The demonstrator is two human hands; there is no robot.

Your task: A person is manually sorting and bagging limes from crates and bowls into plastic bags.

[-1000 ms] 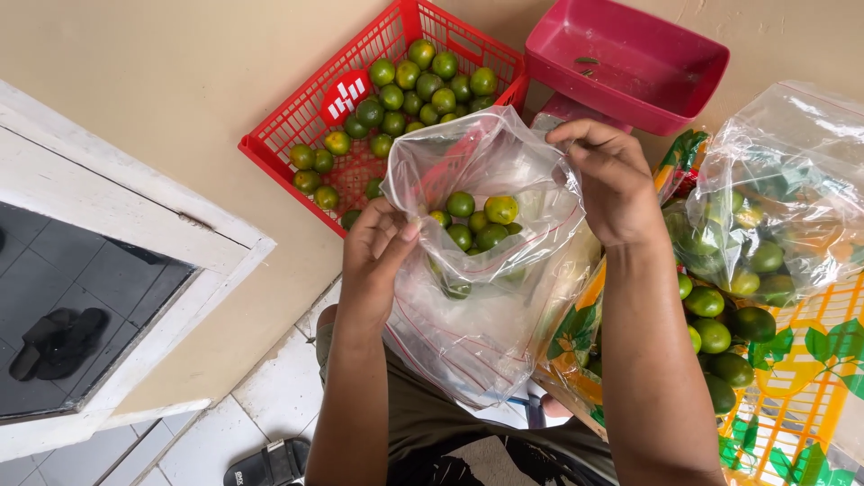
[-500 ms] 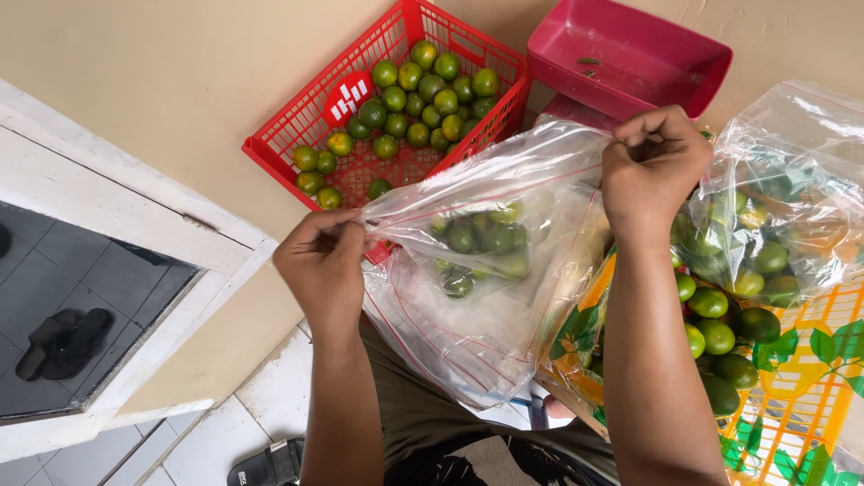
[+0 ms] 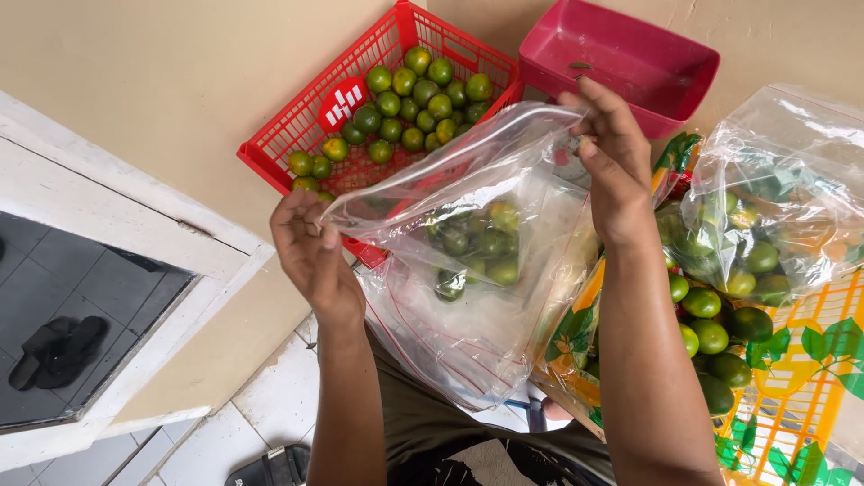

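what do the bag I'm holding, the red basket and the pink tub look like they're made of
The bag looks like thin clear plastic film: see-through, glossy, wrinkled, green fruit showing through. The red basket seems moulded rigid plastic, with an even lattice wall. The pink tub also looks like moulded plastic, smooth with a soft sheen and rounded corners.

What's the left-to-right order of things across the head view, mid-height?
Dark sandals → left hand → clear bag of limes → right hand → second filled clear bag.
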